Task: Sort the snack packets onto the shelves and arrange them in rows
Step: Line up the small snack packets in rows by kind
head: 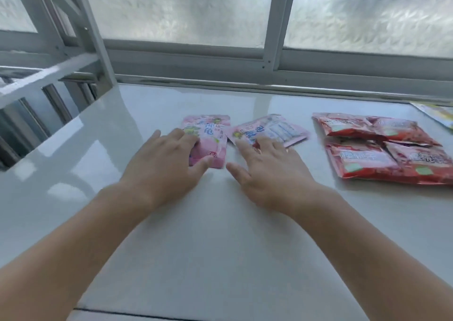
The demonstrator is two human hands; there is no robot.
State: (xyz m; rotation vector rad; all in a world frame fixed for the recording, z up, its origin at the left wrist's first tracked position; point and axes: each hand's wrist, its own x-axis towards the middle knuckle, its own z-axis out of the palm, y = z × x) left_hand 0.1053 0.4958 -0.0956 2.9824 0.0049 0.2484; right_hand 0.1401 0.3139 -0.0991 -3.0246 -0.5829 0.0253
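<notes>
Care: with left hand [166, 166] flat on pink packet [212, 131] and right hand [268, 173] spread, perhaps touching second packet [278, 127], slide both level.

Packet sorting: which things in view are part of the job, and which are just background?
Job: left pink packet under the left hand; right pink packet touched by the right hand; red packets; yellow packet at the right edge; white shelf.
Background: frosted window; grey frame on the left.
</notes>
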